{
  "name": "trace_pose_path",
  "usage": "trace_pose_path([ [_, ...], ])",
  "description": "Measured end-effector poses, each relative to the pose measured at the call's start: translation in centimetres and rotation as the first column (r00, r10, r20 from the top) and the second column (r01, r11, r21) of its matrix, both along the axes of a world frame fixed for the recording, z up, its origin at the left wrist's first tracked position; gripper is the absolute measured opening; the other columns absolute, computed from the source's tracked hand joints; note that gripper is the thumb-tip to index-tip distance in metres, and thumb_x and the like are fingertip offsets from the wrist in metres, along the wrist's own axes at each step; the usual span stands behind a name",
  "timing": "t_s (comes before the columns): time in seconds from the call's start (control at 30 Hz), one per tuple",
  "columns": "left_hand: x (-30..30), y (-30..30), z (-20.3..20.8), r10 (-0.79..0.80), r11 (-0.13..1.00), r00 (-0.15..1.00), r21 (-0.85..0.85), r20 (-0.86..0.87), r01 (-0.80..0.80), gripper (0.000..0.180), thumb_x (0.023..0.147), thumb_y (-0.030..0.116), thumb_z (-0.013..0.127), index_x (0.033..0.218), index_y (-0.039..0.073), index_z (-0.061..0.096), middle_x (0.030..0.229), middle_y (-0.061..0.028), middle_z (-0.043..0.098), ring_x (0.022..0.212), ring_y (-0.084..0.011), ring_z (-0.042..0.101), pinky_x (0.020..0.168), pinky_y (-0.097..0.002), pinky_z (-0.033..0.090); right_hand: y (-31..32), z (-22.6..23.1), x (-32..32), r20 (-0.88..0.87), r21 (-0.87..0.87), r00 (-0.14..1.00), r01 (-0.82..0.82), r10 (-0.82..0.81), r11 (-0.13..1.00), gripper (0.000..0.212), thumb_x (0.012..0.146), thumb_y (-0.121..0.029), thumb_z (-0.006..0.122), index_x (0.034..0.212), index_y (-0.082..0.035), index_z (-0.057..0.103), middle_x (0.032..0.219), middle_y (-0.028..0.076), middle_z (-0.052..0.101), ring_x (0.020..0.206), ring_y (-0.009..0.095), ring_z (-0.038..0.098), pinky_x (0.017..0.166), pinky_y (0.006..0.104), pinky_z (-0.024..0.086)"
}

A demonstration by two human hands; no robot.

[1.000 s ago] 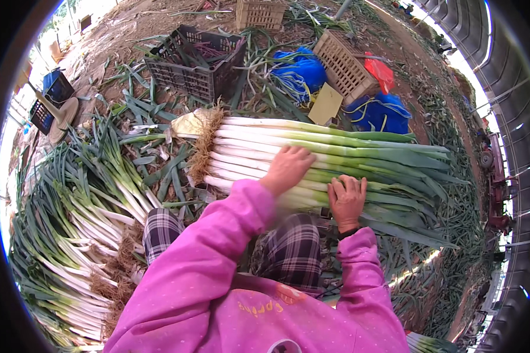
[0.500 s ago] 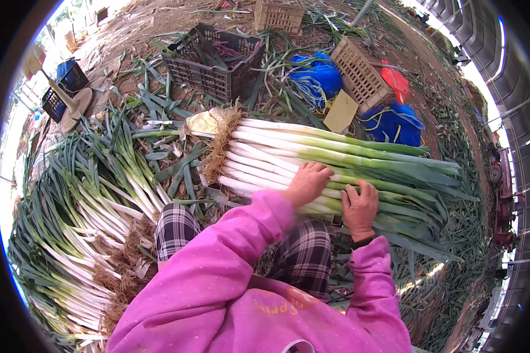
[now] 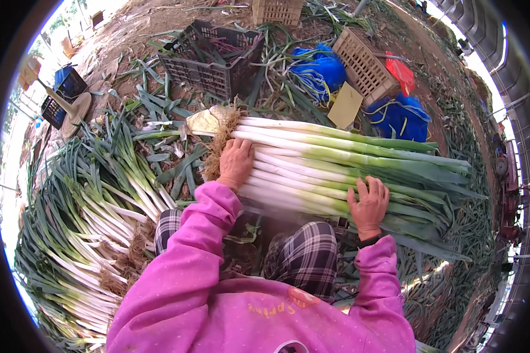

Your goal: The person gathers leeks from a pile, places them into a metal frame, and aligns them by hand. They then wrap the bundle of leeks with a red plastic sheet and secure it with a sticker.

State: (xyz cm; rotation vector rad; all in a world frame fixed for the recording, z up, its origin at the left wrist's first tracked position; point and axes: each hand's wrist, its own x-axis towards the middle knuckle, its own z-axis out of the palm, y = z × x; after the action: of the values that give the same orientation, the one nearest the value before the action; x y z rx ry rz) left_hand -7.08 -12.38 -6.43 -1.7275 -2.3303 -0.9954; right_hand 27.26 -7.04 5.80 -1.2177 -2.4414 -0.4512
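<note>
A bundle of leeks (image 3: 312,154) lies crosswise in front of me, with white stems and brown roots at the left and green leaves at the right. My left hand (image 3: 237,165) is closed over the white stems just beside the roots, its fingers bent down among them. My right hand (image 3: 368,206) rests on the green part of the bundle with its fingers spread. The nearest stems between my hands are blurred. What lies under the bundle is mostly hidden.
A large pile of leeks (image 3: 79,223) spreads at my left. Beyond the bundle stand a black crate (image 3: 209,70), a tan crate (image 3: 365,65), blue bags (image 3: 318,70), a yellowish card (image 3: 345,106) and a red bag (image 3: 400,75). Loose leaves litter the ground.
My left hand has moved left along the bundle, from the middle to the root end. My right hand has shifted slightly right and stays on the green part.
</note>
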Motion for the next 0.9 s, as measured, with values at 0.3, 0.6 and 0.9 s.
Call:
trace_pose_path([
  [0.3, 0.7, -1.9, -0.3, 0.056, 0.997, 0.998, -0.047, 0.024, -0.055, 0.014, 0.09, 0.019, 0.055, 0.096, 0.007, 0.058, 0.104, -0.0131, 0.059, 0.1, -0.0344, 0.054, 0.084, -0.0431, 0.048, 0.1, 0.8, -0.4, 0.0, -0.019, 1.0, -0.005, 0.005, 1.0, 0.026, 0.075, -0.027, 0.067, 0.095, -0.009, 0.066, 0.104, 0.009, 0.058, 0.104, 0.027, 0.053, 0.091, 0.0437, 0.04],
  [0.6, 10.4, 5.6, 6.4, -0.399, 0.893, 0.916, 0.212, -0.034, 0.397, 0.032, 0.083, 0.015, 0.06, 0.115, 0.012, 0.062, 0.104, -0.0091, 0.06, 0.103, -0.03, 0.056, 0.09, -0.0431, 0.042, 0.0, 0.3, -0.2, 0.007, -0.042, 1.0, 0.004, -0.004, 0.999, 0.025, 0.075, -0.025, 0.067, 0.094, -0.009, 0.066, 0.102, 0.008, 0.058, 0.103, 0.027, 0.053, 0.09, 0.0433, 0.04],
  [0.9, 14.6, 5.1, 5.2, -0.615, 0.786, 0.771, 0.211, 0.168, 0.581, 0.04, 0.086, 0.018, 0.062, 0.125, 0.021, 0.06, 0.104, -0.0102, 0.058, 0.098, -0.0298, 0.055, 0.085, -0.0418, 0.042, 0.3, 0.4, -0.3, 0.023, -0.056, 0.999, 0.03, -0.029, 0.998, 0.024, 0.076, -0.027, 0.067, 0.093, -0.01, 0.067, 0.103, 0.008, 0.059, 0.104, 0.027, 0.054, 0.09, 0.0421, 0.04],
])
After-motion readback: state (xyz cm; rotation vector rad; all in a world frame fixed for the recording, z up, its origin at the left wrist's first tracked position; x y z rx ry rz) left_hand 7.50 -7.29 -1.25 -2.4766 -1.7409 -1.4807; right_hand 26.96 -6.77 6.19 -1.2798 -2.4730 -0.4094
